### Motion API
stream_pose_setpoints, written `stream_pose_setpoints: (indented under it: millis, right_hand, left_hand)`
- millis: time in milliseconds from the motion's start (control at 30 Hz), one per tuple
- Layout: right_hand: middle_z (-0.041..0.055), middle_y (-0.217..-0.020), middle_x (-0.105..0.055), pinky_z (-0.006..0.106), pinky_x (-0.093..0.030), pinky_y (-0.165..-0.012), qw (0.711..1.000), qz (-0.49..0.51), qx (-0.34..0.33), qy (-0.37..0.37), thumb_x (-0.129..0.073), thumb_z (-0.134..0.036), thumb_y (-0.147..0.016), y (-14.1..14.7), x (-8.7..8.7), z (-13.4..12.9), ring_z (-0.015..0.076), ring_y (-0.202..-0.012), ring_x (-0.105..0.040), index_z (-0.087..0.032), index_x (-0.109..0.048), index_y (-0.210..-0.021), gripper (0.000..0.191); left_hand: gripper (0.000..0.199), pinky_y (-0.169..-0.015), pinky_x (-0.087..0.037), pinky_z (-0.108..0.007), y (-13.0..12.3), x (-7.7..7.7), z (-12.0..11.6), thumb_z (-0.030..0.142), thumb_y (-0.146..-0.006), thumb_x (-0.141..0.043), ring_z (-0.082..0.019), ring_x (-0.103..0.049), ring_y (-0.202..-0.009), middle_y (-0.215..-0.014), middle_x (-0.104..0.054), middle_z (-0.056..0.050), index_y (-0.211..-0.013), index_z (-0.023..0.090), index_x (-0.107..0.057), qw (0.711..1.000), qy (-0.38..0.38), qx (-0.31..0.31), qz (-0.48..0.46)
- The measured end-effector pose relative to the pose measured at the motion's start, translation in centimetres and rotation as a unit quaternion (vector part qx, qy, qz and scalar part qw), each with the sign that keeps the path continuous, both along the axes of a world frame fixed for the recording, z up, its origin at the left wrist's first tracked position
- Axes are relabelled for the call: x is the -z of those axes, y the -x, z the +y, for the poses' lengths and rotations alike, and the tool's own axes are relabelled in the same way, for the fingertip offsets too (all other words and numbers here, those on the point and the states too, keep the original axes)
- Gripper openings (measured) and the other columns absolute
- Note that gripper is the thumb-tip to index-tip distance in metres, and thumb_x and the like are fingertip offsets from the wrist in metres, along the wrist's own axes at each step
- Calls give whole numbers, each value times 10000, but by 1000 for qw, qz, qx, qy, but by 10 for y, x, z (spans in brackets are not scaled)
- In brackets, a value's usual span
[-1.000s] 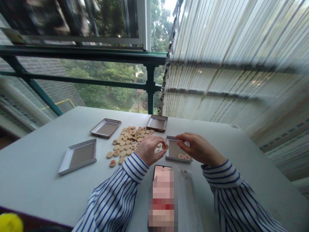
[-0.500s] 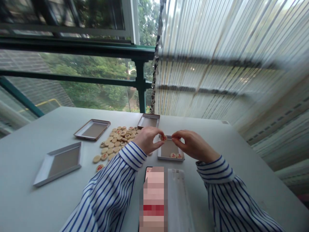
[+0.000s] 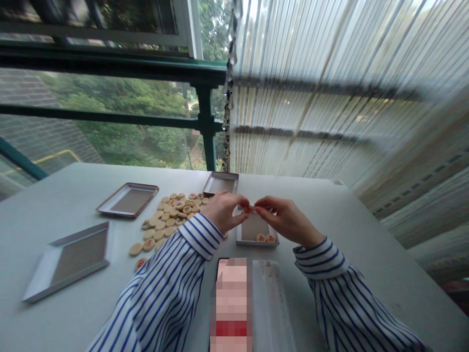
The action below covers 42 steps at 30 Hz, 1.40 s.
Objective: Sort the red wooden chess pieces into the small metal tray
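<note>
Over the far part of a small shallow box (image 3: 255,226), a round wooden xiangqi piece (image 3: 250,209) with red marking is pinched between both hands. My left hand (image 3: 224,211) grips its left side with thumb and finger. From the other side, my right hand (image 3: 289,219) has closed its thumb and fingertips on the right edge. Two more pieces with red characters (image 3: 266,238) lie side by side at the box's near right. A heap of wooden pieces (image 3: 170,215), some showing faces and others blank, spreads left of my left hand, partly hidden by my sleeve.
Shallow trays stand on the white table: one at the back (image 3: 222,184), one brown-rimmed at the left (image 3: 129,200), and a grey-white one (image 3: 69,259) nearer. A phone (image 3: 231,303) and a clear plastic case (image 3: 271,303) lie in front. Behind are a green railing and a string curtain.
My right hand has moved left and now touches the piece, which has turned so its face is less visible. The camera view has shifted slightly.
</note>
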State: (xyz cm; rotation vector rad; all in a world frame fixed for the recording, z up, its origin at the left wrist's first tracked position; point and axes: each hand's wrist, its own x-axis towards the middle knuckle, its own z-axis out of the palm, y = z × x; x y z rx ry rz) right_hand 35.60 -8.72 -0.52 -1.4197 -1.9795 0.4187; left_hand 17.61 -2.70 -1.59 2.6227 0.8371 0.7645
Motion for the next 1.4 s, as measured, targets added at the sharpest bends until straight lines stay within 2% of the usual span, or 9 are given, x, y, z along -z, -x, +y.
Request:
stream_pose_setpoints:
  millis: [267,433,600,733,867,1033,1200,1400]
  right_hand:
    - [61,-863,-674,292,-508,-714,981,167,-46,84,-519,-335,-802,4,9,4,151,-775,-626,-159,-615,-888,217]
    - [67,-859,-674,300,-513,-711,970,212,-52,107,-555,-349,-773,4,12,7,149,-766,-626,-149,-615,-873,231]
    - [61,-820,-677,277,-514,-661,968,215,-44,119,-562,-347,-772,4,7,5,134,-715,-626,-148,-607,-901,241]
    - [57,-803,-678,273,-511,-632,969,212,-36,126,-559,-343,-774,4,5,3,131,-689,-622,-150,-606,-924,249]
    - [53,-818,-680,281,-510,-636,970,201,-40,129,-537,-319,-791,4,9,5,126,-683,-608,-158,-600,-955,238]
    - [52,-842,-677,265,-502,-619,975,178,-51,120,-526,-307,-798,5,11,5,123,-695,-607,-161,-591,-962,228]
    - [36,-823,-667,248,-477,-625,995,63,-59,56,-545,-293,-788,6,9,3,114,-697,-601,-173,-589,-979,230]
    - [20,-819,-661,243,-452,-645,999,-36,-37,9,-548,-294,-791,6,8,2,115,-712,-592,-190,-607,-931,184]
  left_hand:
    - [196,-935,-335,-477,0,1,1,225,-696,-620,-190,-627,-819,-830,-685,-30,-883,186,-577,1000,8,8,-12]
    - [212,-904,-379,-454,-2,5,0,225,-681,-639,-188,-632,-797,-809,-685,-32,-880,175,-587,999,24,6,-33]
    - [226,-743,-486,-312,-3,7,0,208,-685,-638,-156,-637,-753,-781,-680,-41,-898,148,-593,985,140,-1,-97]
    - [230,-735,-501,-306,-2,7,2,205,-682,-643,-151,-642,-742,-766,-682,-45,-895,132,-596,965,229,4,-132]
    - [166,-738,-513,-313,-2,7,5,214,-708,-617,-148,-643,-741,-783,-685,-70,-838,111,-613,939,303,19,-163]
    - [137,-744,-512,-307,-3,8,7,192,-705,-616,-149,-645,-748,-783,-690,-67,-811,105,-615,914,362,-2,-184]
    - [136,-720,-515,-300,-3,9,7,174,-694,-626,-153,-647,-739,-763,-693,-62,-814,109,-614,905,380,-13,-192]
    - [133,-769,-503,-313,-5,11,7,142,-681,-629,-160,-649,-763,-800,-699,-82,-805,95,-643,897,404,-29,-179]
